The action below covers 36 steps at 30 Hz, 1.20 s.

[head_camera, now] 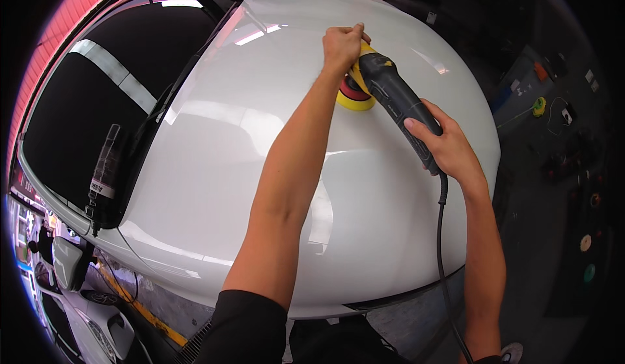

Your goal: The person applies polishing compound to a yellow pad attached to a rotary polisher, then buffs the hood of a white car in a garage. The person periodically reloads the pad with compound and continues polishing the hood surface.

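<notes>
A black and yellow car polisher [393, 88] stands on the white bonnet [229, 134] of a car. Its yellow foam pad [355, 103], on a red and black backing plate, touches the paint. My left hand [344, 46] grips the polisher's yellow head end, with the arm stretched across the bonnet. Around the rear of the dark body my right hand [447, 142] is wrapped, thumb on top. From that end a black power cord [440, 237] hangs down past my right forearm. The left hand hides part of the head.
A dark bottle [105, 169] stands at the windscreen's base, beside the wiper [168, 91]. The wing mirror [68, 261] juts out at lower left. Another car [90, 322] is parked beyond it. Pads and small items, including a green disc [590, 272], are along the dark right side.
</notes>
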Available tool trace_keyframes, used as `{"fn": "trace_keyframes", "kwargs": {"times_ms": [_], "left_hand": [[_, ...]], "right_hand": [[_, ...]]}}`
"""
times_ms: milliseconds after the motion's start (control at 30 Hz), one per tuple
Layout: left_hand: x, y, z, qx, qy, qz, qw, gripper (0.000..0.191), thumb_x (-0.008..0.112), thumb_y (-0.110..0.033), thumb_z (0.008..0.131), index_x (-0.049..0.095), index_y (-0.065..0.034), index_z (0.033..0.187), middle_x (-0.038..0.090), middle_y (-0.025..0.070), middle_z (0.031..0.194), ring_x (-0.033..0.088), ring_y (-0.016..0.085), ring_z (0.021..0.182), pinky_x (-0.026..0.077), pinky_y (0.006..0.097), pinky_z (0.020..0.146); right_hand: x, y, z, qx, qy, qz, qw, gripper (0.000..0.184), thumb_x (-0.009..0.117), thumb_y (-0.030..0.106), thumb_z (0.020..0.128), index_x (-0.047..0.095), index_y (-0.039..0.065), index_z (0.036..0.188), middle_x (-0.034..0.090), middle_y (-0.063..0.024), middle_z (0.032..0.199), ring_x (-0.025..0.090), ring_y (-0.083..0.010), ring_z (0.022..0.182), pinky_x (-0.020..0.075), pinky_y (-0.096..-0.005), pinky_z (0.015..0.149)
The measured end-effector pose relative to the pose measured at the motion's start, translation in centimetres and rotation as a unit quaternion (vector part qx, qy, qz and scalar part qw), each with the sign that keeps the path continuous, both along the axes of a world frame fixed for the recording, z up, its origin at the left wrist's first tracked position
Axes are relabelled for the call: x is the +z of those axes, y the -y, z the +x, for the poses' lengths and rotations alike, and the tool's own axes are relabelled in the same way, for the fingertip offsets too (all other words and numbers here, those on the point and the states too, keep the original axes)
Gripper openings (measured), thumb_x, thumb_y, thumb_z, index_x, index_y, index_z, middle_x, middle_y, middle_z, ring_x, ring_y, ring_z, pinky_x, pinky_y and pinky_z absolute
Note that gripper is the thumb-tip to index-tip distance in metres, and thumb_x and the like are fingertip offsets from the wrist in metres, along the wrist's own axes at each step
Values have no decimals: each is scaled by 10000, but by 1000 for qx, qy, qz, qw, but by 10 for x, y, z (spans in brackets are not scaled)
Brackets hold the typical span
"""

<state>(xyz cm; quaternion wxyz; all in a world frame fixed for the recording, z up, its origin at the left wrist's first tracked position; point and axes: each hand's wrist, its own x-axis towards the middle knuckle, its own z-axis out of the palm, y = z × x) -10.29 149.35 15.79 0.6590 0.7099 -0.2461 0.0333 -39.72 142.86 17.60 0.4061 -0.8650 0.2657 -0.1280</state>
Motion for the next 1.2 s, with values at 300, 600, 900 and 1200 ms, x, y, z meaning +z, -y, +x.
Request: {"fn": "trace_keyframes", "kwargs": {"times_ms": [300, 600, 900, 1200], "left_hand": [[21, -150, 63, 73, -6, 2, 997, 468, 636, -391, 1037, 855, -29, 838, 789, 121, 822, 732, 225, 762, 593, 365, 836], [32, -274, 134, 131, 26, 1, 991, 450, 616, -338, 1061, 856, -17, 855, 795, 99, 847, 730, 183, 727, 602, 324, 794], [33, -348, 184, 133, -17, -31, 990, 407, 628, -393, 1006, 884, -99, 889, 823, 96, 927, 765, 235, 891, 592, 379, 920], [37, -362, 197, 145, 7, -41, 988, 418, 623, -327, 1068, 831, 5, 922, 801, 144, 920, 762, 228, 796, 636, 351, 835]], "right_hand": [[28, -123, 77, 31, -11, -29, 999, 782, 800, 551, 901, 632, 118, 1530, 740, -124, 896, 681, -179, 576, 498, -282, 440], [47, -208, 145, 123, -18, -26, 992, 783, 773, 560, 902, 628, 107, 1524, 701, -97, 830, 641, -168, 541, 487, -296, 440], [55, -251, 194, 190, 4, -64, 980, 746, 749, 542, 887, 654, 103, 1483, 697, -111, 804, 642, -174, 525, 501, -305, 451], [64, -252, 218, 221, 9, -78, 972, 738, 761, 556, 876, 681, 94, 1446, 710, -129, 816, 647, -181, 525, 514, -304, 490]]}}
